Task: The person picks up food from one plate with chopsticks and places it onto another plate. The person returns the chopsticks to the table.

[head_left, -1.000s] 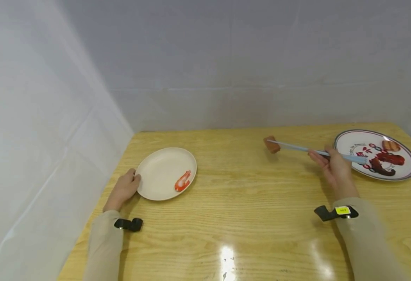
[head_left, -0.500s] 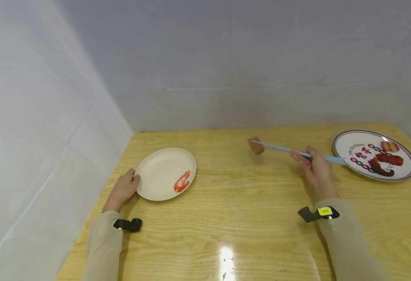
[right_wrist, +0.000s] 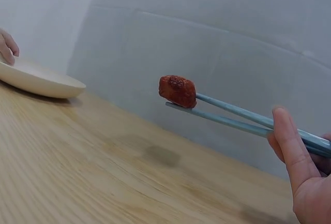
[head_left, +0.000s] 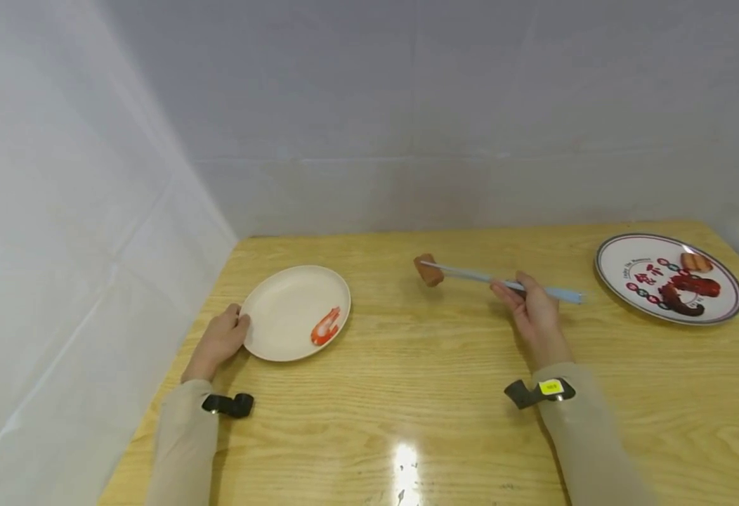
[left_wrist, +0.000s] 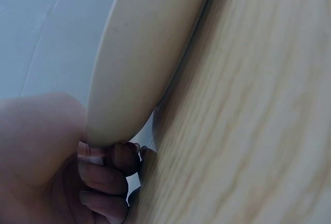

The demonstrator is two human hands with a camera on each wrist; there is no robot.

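Note:
My right hand (head_left: 537, 316) holds a pair of pale blue chopsticks (right_wrist: 238, 118). Between their tips is a reddish-brown chunk of food (right_wrist: 177, 90), raised above the table, its shadow falling on the wood below. On the left, my left hand (head_left: 218, 341) grips the rim of a cream plate (head_left: 281, 309), thumb on top and fingers curled beneath, as the left wrist view shows. A red and white shrimp (head_left: 326, 327) lies on that plate near its right edge.
At the right stands a white plate with a dark rim (head_left: 619, 260) and printed characters, bearing a grilled piece (head_left: 696, 263) and a dark red piece of food (head_left: 682, 292). A pale wall covering (head_left: 407, 140) rises behind the wooden table (head_left: 395, 393).
My right hand has moved left, away from the printed plate, carrying the chopsticks and the chunk of food toward the cream plate. The left hand stays on the rim.

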